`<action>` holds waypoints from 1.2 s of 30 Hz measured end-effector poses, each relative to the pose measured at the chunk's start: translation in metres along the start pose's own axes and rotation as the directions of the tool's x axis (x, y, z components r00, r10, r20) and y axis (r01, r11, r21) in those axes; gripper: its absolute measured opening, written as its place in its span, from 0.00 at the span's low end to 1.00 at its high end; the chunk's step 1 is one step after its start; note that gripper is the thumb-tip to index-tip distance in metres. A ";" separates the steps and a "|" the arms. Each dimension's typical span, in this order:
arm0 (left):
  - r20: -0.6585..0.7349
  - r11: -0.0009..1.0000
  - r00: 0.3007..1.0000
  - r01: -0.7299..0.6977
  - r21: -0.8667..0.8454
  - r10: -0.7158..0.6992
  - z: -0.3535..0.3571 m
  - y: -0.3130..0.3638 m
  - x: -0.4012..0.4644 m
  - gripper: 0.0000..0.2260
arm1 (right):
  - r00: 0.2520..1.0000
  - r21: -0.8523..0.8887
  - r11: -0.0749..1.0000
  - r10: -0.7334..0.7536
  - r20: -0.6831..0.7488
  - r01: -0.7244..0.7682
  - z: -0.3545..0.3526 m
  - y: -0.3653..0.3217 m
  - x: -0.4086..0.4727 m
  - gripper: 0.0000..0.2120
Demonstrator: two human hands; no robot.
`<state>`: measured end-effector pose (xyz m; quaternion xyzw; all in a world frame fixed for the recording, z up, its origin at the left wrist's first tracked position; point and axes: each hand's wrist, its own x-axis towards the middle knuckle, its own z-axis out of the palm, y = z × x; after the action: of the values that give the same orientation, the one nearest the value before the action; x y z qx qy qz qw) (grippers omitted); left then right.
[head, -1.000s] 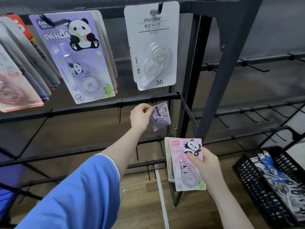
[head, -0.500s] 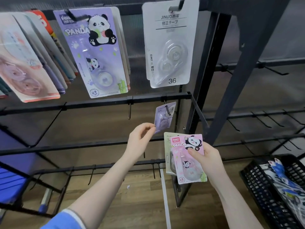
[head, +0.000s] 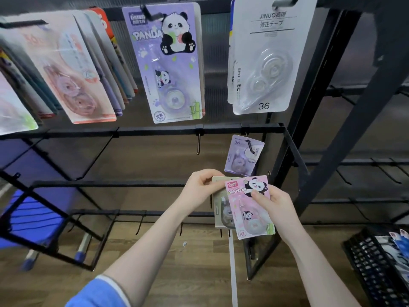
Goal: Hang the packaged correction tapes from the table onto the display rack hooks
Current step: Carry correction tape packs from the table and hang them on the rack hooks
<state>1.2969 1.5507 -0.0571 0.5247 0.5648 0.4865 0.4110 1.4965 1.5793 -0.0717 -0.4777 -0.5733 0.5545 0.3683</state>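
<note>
**Two packs in hand below the middle rail: risks at the split**

The pink panda pack (head: 250,207) sits in front of a beige pack (head: 221,209); together they form a small fan held in the air just below the small purple pack (head: 243,156), which already hangs on a hook (head: 250,146) of the middle rail (head: 155,131). Your right hand (head: 276,207) holds the fan from its right edge, thumb pressed flat across the panda print, fingers hidden behind the cards. Your left hand (head: 199,187) pinches the upper left corner, where the beige card shows past the pink one; which card its fingertips actually hold cannot be told.

Risks, as judged from this position:
- If your left pinch catches both cards, the pull will drag the pair and the pink pack may slip from under your right thumb and fall to the floor.
- The hang hole of the pink pack lies close to your right thumb and near your left fingertips, so a finger could cover it at the hook.
- The next free hook (head: 198,144) lies up and to the left; a hurried reach may knock the purple pack, which hangs tilted.

The upper rail holds a large purple panda pack (head: 170,63) and a white pack (head: 265,56). A black basket (head: 367,262) stands at lower right.
</note>
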 end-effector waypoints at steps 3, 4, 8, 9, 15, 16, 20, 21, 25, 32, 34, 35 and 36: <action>-0.059 1.000 0.998 -0.010 0.023 0.012 -0.012 -0.002 0.001 0.09 | 0.993 0.044 0.998 -0.049 -0.109 0.054 0.002 -0.005 0.007 0.08; -0.085 0.999 0.996 -0.018 0.036 0.021 -0.017 -0.002 0.002 0.08 | 0.989 0.043 0.997 -0.065 -0.132 0.071 0.001 -0.008 0.011 0.08; -0.197 0.998 0.980 -0.028 0.048 0.037 -0.033 -0.001 0.007 0.08 | 0.974 -0.029 0.990 -0.141 -0.180 0.138 -0.002 -0.020 0.027 0.04; -0.223 0.999 0.974 -0.032 0.032 0.039 -0.036 -0.001 0.010 0.07 | 0.969 -0.036 0.988 -0.157 -0.191 0.152 -0.001 -0.022 0.030 0.05; -0.387 0.999 0.921 -0.046 -0.003 0.041 -0.047 0.002 0.022 0.06 | 0.934 -0.039 0.975 -0.219 -0.282 0.217 0.007 -0.034 0.050 0.10; -0.397 0.999 0.917 -0.046 0.005 0.045 -0.048 0.002 0.023 0.06 | 0.931 -0.043 0.974 -0.225 -0.287 0.222 0.009 -0.035 0.052 0.12; -0.412 1.000 0.911 -0.023 0.011 0.026 -0.052 -0.005 0.029 0.07 | 0.924 -0.060 0.973 -0.229 -0.307 0.221 0.011 -0.033 0.060 0.07; -0.415 1.000 0.909 -0.022 0.005 0.022 -0.053 -0.006 0.030 0.07 | 0.921 -0.054 0.975 -0.220 -0.320 0.214 0.010 -0.031 0.061 0.06; -0.426 1.000 0.905 -0.026 0.006 0.026 -0.054 -0.013 0.036 0.06 | 0.916 -0.063 0.977 -0.214 -0.339 0.205 0.008 -0.024 0.068 0.07; -0.446 0.991 0.895 0.063 0.114 -0.006 -0.062 -0.015 0.072 0.06 | 0.926 -0.213 0.971 -0.173 -0.335 0.104 0.007 -0.022 0.105 0.06; -0.437 0.983 0.899 0.097 0.157 -0.019 -0.066 -0.013 0.085 0.06 | 0.923 -0.255 0.965 -0.156 -0.351 0.066 0.007 -0.025 0.119 0.04; -0.434 0.978 0.901 0.110 0.175 -0.024 -0.067 -0.012 0.092 0.06 | 0.923 -0.287 0.957 -0.155 -0.353 0.051 0.007 -0.026 0.125 0.02; -0.430 0.972 0.902 0.124 0.201 -0.027 -0.068 -0.010 0.097 0.05 | 0.922 -0.321 0.946 -0.157 -0.354 0.038 0.007 -0.028 0.129 0.01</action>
<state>1.2177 1.6395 -0.0498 0.4266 0.7118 0.5060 0.2352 1.4512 1.7031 -0.0586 -0.5968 -0.5951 0.3377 0.4191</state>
